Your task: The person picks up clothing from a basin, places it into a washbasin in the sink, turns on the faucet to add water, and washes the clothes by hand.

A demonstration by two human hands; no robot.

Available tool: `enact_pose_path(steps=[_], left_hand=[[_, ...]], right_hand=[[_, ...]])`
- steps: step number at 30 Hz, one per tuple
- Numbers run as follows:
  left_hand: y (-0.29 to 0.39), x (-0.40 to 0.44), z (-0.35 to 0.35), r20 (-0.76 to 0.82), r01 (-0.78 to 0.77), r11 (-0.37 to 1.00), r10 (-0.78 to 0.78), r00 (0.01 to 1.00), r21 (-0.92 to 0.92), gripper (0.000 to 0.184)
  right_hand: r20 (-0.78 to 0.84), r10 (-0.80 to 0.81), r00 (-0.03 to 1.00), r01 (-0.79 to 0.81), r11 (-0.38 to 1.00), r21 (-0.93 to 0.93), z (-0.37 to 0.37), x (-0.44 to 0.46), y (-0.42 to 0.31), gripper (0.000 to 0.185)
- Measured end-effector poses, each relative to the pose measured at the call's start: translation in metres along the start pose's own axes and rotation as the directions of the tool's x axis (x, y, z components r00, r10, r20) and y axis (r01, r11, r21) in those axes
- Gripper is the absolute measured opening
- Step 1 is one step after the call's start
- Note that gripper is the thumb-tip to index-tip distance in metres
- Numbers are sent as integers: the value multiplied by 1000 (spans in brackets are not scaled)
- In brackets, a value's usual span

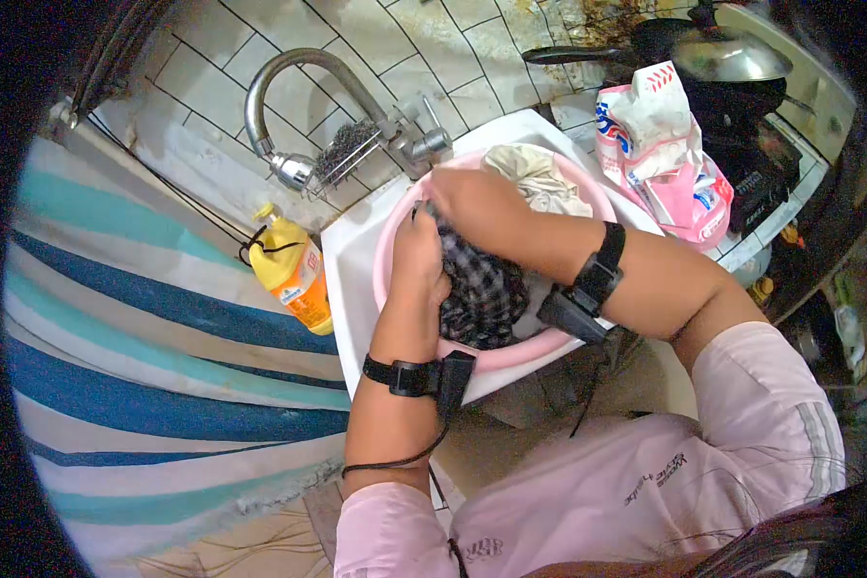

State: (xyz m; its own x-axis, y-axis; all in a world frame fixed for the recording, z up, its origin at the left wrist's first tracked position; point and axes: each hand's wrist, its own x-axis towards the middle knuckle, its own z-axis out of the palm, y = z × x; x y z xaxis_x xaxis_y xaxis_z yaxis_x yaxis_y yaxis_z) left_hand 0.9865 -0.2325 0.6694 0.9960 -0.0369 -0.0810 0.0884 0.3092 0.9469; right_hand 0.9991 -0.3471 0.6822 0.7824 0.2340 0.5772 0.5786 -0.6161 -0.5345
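Note:
A dark plaid garment (486, 299) hangs bunched from my hands inside a pink basin (602, 188). My left hand (419, 249) is closed on the garment's upper edge at the basin's left side. Close beside it, my right hand (458, 200) is closed on the same cloth, with its fingers partly hidden behind the wrist. Behind my right forearm, a cream-white cloth (539, 178) lies in the basin. The basin sits in a white sink (352, 260).
A curved metal faucet (308, 58) and a wire rack with a scouring pad (347, 149) are behind the sink. A yellow bottle (294, 270) stands left. To the right are a pink-and-white detergent bag (660, 159) and a lidded pan (727, 58). A striped curtain (183, 356) hangs left.

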Motion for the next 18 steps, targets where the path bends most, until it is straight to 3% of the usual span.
enact_pose_path(steps=[1,2,3,5,6,7,9,11,14,16,18], left_hand=[[0,-1,1,14,-5,997,6,1000,-71,39],[1,-1,2,13,-4,997,5,1000,-72,39],[4,-3,2,1,25,999,-25,1000,-38,38],[6,-7,1,-26,89,996,-88,996,33,36],[6,-7,4,-94,121,985,-109,990,126,34],[5,-4,3,-88,115,985,-104,991,127,34],[-1,3,-1,81,42,993,-51,995,111,44],[-2,6,-3,107,2,996,-12,994,88,47],[11,-5,3,-31,71,996,-69,997,61,36],[13,-3,-1,11,-123,990,123,992,62,36],[18,-1,-8,-79,-175,984,172,982,-26,33]], right_hand=[[23,-98,995,99,994,-43,0,-5,-6,28],[20,-223,975,221,973,71,4,-12,-10,27],[27,-220,975,217,973,75,7,-9,-8,27],[55,-45,997,49,996,-69,13,4,7,28],[-7,0,1000,0,998,55,10,10,13,33],[-13,-3,1000,3,999,51,7,10,19,33],[-76,0,997,13,984,177,0,9,27,40],[-77,87,993,-65,968,244,6,13,32,42],[-62,125,990,-103,954,282,15,19,43,41],[-37,82,996,-57,899,435,19,22,48,35],[-1,100,995,-86,857,509,21,21,44,31]])
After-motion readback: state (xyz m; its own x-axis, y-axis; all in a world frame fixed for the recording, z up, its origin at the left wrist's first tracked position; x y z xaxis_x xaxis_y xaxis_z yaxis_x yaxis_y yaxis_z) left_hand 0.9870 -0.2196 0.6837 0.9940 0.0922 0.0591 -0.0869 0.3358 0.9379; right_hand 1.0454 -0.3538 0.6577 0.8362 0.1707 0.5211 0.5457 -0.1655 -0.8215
